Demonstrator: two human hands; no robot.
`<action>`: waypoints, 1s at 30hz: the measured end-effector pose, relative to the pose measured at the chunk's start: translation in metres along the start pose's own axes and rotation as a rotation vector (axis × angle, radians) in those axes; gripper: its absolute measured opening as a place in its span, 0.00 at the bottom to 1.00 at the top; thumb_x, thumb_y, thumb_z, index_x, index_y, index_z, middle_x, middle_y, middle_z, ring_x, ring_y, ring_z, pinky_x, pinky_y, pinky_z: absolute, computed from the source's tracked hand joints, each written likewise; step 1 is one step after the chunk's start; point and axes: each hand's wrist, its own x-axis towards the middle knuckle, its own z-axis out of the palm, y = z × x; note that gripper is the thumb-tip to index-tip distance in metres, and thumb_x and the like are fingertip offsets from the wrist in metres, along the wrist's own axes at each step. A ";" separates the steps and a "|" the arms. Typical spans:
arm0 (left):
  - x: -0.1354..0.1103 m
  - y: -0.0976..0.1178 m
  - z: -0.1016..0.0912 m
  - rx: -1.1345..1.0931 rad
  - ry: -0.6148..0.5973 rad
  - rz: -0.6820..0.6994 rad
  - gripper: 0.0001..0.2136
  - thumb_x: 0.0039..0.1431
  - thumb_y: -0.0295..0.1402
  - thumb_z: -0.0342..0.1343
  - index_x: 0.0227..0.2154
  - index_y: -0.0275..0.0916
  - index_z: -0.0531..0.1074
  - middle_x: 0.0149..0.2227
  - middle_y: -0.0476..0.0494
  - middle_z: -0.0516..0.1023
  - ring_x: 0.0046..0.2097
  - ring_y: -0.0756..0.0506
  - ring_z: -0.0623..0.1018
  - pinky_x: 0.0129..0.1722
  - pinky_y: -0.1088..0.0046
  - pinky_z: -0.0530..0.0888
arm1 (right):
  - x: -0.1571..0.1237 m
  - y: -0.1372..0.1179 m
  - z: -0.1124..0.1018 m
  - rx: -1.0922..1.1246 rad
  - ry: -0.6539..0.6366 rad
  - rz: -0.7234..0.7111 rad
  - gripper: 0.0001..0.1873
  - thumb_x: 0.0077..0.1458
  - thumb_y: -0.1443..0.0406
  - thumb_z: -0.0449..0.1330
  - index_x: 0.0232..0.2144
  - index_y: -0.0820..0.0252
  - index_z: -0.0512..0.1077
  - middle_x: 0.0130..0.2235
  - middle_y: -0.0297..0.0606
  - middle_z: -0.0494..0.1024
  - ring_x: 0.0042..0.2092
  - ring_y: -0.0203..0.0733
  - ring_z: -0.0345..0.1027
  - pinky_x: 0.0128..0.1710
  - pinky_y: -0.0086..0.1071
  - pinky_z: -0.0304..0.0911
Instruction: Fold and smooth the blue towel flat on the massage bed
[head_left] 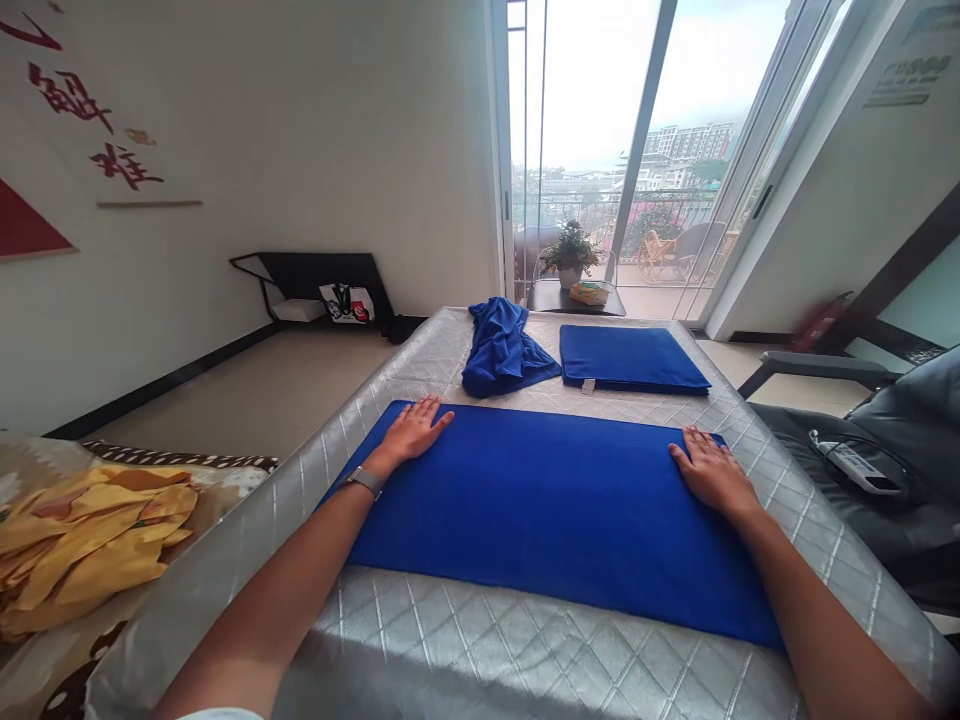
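A blue cloth lies spread flat as a long rectangle on a quilted silver-grey cover. My left hand rests open, palm down, near the cloth's far left corner, with a watch on that wrist. Near the far right corner, my right hand also lies flat and open, fingers a little spread. Beyond the spread cloth sits a crumpled blue cloth. To its right is a neatly folded blue cloth with a small white tag at its near edge.
A dark armchair with a white power strip stands at the right. Yellow fabric lies heaped at the left. By the glass door, a small table holds a potted plant and a tissue pack.
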 end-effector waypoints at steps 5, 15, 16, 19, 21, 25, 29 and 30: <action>-0.001 -0.053 0.001 -0.007 0.048 -0.079 0.38 0.68 0.57 0.27 0.71 0.36 0.45 0.72 0.40 0.43 0.72 0.41 0.45 0.69 0.58 0.42 | 0.002 0.004 0.002 -0.018 0.000 -0.006 0.40 0.66 0.49 0.29 0.70 0.69 0.45 0.72 0.41 0.45 0.72 0.45 0.36 0.70 0.45 0.36; 0.000 -0.060 0.006 0.003 0.114 -0.108 0.37 0.68 0.56 0.29 0.70 0.33 0.48 0.72 0.38 0.46 0.72 0.40 0.48 0.69 0.57 0.45 | 0.005 0.005 0.001 -0.060 -0.033 0.001 0.40 0.66 0.50 0.29 0.70 0.70 0.44 0.72 0.41 0.44 0.72 0.45 0.35 0.70 0.45 0.36; 0.000 -0.059 0.006 0.003 0.111 -0.108 0.37 0.68 0.56 0.29 0.70 0.33 0.48 0.72 0.38 0.46 0.72 0.40 0.48 0.69 0.57 0.45 | 0.005 0.004 -0.001 -0.067 -0.044 0.006 0.40 0.66 0.51 0.30 0.70 0.70 0.43 0.72 0.41 0.43 0.72 0.45 0.35 0.70 0.45 0.36; 0.000 -0.058 0.005 0.003 0.117 -0.094 0.38 0.68 0.56 0.29 0.70 0.32 0.48 0.72 0.37 0.46 0.72 0.39 0.48 0.69 0.56 0.45 | 0.004 -0.002 -0.011 -0.098 -0.098 0.045 0.38 0.66 0.52 0.31 0.70 0.69 0.43 0.72 0.40 0.43 0.72 0.47 0.35 0.70 0.48 0.38; 0.000 -0.057 0.005 0.003 0.125 -0.092 0.38 0.68 0.56 0.28 0.70 0.32 0.49 0.71 0.37 0.47 0.71 0.39 0.49 0.69 0.55 0.46 | 0.001 -0.018 -0.019 -0.134 -0.104 0.051 0.37 0.67 0.54 0.31 0.70 0.71 0.45 0.72 0.42 0.44 0.72 0.48 0.36 0.69 0.49 0.38; -0.001 -0.054 0.002 -0.012 0.110 -0.116 0.38 0.68 0.57 0.28 0.70 0.34 0.47 0.72 0.39 0.46 0.71 0.40 0.48 0.69 0.55 0.46 | -0.012 -0.087 -0.031 -0.146 -0.009 -0.129 0.35 0.68 0.57 0.33 0.69 0.74 0.49 0.71 0.47 0.48 0.71 0.48 0.38 0.69 0.46 0.37; -0.001 -0.054 0.002 -0.014 0.105 -0.114 0.37 0.68 0.56 0.29 0.70 0.34 0.47 0.72 0.40 0.45 0.72 0.40 0.48 0.69 0.55 0.45 | -0.024 -0.175 -0.026 -0.011 -0.022 -0.339 0.36 0.68 0.52 0.32 0.70 0.67 0.47 0.71 0.40 0.47 0.72 0.42 0.37 0.70 0.42 0.36; 0.000 -0.056 0.004 -0.010 0.112 -0.110 0.37 0.69 0.56 0.29 0.70 0.34 0.47 0.72 0.39 0.46 0.72 0.40 0.48 0.69 0.55 0.45 | -0.024 -0.191 -0.023 0.017 -0.035 -0.375 0.37 0.68 0.51 0.32 0.70 0.66 0.47 0.71 0.39 0.47 0.72 0.41 0.36 0.70 0.41 0.35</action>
